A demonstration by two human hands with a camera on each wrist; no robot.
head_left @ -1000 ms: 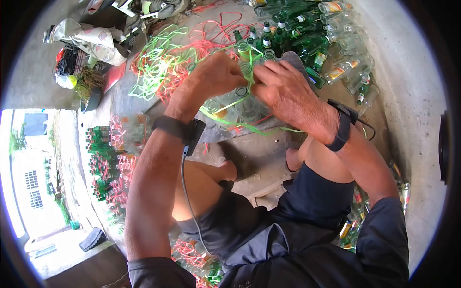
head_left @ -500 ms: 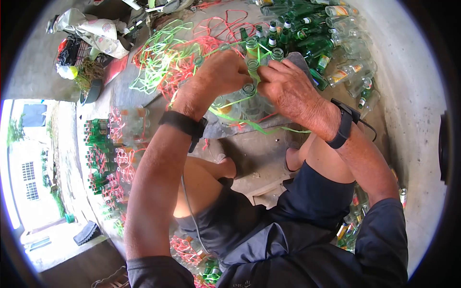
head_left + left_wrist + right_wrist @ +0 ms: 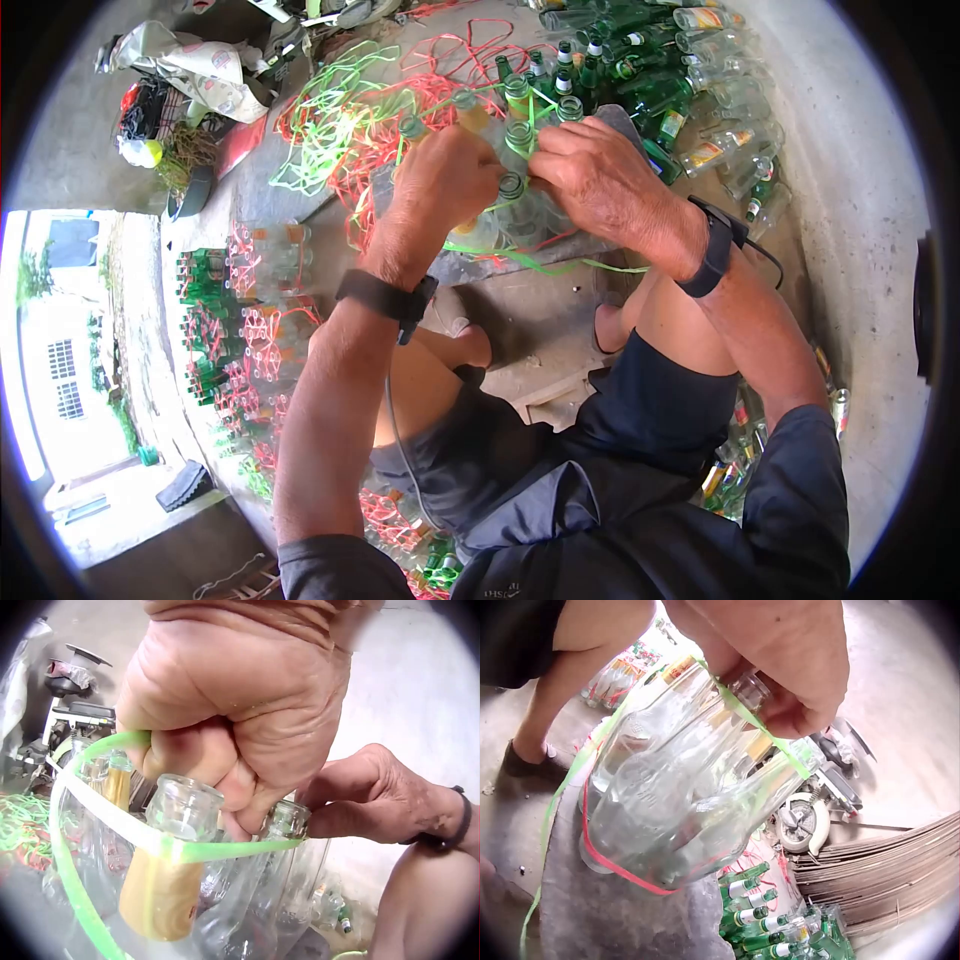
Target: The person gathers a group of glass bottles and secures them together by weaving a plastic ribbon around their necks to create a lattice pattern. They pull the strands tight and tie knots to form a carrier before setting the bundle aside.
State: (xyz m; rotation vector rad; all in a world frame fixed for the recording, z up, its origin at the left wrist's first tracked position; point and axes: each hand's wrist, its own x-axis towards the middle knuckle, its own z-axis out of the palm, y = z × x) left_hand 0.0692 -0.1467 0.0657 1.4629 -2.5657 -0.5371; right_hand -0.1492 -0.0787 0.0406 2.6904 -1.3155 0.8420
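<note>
Clear glass bottles stand bunched together, with a red strap round their lower bodies. A bright green plastic strap loops round their necks. Over the near left side of the bunch, my left hand has its fingers curled in, gripping the green strap where it runs into them in the left wrist view. My right hand is opposite, fingers bent close at a bottle neck, pinching the green strap beside it. Its fingertips are partly hidden behind the neck.
The bunch stands on a grey slab in front of my feet. Tangled green and red strap lies to the left. Loose green and clear bottles lie at the back right, near a concrete wall. Tied bundles stand far left.
My left hand has drawn back a little toward my body, showing more bottle necks behind it. My right hand stays at nearly the same spot by the bottle necks.
</note>
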